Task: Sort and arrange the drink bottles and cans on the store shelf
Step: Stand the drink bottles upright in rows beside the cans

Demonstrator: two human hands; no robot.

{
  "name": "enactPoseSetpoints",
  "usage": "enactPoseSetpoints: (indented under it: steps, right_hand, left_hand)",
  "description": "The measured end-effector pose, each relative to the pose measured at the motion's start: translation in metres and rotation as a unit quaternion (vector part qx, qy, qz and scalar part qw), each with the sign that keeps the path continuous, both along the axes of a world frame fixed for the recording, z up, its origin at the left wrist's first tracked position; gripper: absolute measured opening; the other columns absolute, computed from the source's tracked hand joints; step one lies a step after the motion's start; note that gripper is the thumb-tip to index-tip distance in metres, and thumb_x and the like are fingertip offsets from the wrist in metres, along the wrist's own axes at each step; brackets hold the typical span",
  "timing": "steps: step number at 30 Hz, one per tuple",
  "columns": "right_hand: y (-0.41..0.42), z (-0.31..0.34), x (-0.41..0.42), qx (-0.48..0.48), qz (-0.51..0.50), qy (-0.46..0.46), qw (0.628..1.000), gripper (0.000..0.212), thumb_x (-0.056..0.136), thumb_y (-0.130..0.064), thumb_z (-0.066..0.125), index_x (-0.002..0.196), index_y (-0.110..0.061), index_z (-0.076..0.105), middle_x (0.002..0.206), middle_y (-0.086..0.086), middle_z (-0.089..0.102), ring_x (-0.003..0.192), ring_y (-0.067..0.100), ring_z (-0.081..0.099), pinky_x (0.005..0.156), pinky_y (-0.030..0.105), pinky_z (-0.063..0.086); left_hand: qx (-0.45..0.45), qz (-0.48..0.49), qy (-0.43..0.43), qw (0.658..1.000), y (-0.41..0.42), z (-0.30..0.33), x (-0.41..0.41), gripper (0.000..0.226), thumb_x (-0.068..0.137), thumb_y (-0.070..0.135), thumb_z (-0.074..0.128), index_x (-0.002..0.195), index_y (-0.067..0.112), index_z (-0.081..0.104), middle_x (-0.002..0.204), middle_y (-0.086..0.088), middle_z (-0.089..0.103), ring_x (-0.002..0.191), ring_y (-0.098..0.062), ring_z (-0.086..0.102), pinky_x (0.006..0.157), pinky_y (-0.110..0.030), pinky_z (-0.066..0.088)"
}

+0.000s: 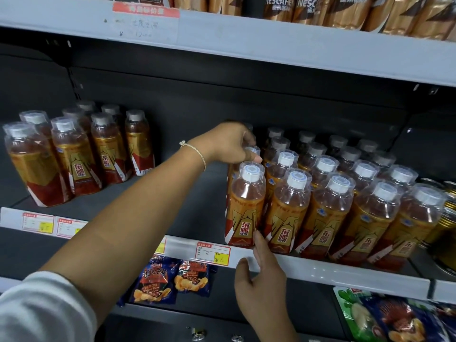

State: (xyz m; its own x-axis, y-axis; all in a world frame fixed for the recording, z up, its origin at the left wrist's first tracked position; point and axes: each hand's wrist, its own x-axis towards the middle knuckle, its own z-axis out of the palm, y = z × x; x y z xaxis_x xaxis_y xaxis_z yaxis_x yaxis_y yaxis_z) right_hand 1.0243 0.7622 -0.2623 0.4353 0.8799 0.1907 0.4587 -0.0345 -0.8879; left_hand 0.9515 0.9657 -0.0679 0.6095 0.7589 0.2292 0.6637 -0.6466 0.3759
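1. Nearest, the right hand (261,277) reaches up with straight fingers touching the front bottle (244,208) at the shelf edge (320,270).
2. Behind, the left hand (232,143) grips the cap of the second bottle (253,151) in that row.

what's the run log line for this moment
left hand: grips cap of second-row bottle | right hand: open, fingertips on front bottle | bottle block on middle shelf
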Motion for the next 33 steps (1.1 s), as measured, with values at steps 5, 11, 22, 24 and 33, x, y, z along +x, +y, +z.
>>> enactPoseSetpoints:
  steps: [5,11,22,24,33]
  right_hand:
    - [0.002,0.0,-0.002,0.001,-0.012,-0.002,1.0,0.07,0.092,-0.01,0.065,0.152,-0.031,0.037,0.15,-0.011,0.047,0.133,0.003,0.046,0.109,0.021,0.043]
    - [0.004,-0.005,0.001,0.006,-0.007,0.017,1.0,0.069,0.091,-0.006,0.064,0.151,-0.029,0.04,0.147,-0.012,0.049,0.1,-0.022,0.052,0.076,-0.007,0.036]
    - [0.005,-0.01,0.008,0.024,-0.006,0.03,0.999,0.064,0.09,0.0,0.061,0.145,-0.03,0.049,0.14,-0.017,0.055,0.128,-0.002,0.05,0.097,0.004,0.038]
    - [0.005,-0.011,0.007,0.034,-0.008,0.023,0.999,0.064,0.089,-0.001,0.062,0.145,-0.03,0.05,0.14,-0.017,0.055,0.127,-0.003,0.051,0.098,0.005,0.037]
    - [0.0,0.0,-0.026,0.234,-0.086,-0.061,0.967,0.053,0.077,0.008,0.072,0.12,-0.023,0.063,0.121,-0.002,0.06,0.109,0.01,0.061,0.092,0.016,0.047]
  left_hand:
    - [0.081,0.065,-0.239,0.965,-0.022,-0.02,-0.03,0.023,0.097,0.034,0.058,0.092,0.014,0.068,0.084,0.004,0.066,0.083,-0.016,0.06,0.072,-0.022,0.04]
    - [-0.213,-0.042,-0.139,0.966,-0.082,-0.125,-0.057,0.037,0.087,0.002,0.06,0.107,0.033,0.062,0.102,0.021,0.068,0.094,0.006,0.064,0.081,-0.01,0.049]
    - [-0.121,-0.019,-0.129,0.984,-0.077,-0.154,-0.053,0.055,0.086,0.028,0.073,0.136,0.024,0.05,0.126,0.008,0.056,0.111,-0.003,0.051,0.089,-0.003,0.036]
    - [-0.121,-0.023,-0.128,0.984,-0.078,-0.156,-0.053,0.055,0.088,0.026,0.07,0.138,0.024,0.047,0.127,0.008,0.053,0.115,-0.004,0.048,0.098,-0.014,0.039]
    - [-0.129,-0.007,-0.152,0.98,-0.069,-0.161,-0.076,0.073,0.084,0.023,0.075,0.148,0.015,0.04,0.139,0.004,0.05,0.13,-0.007,0.045,0.111,-0.018,0.032]
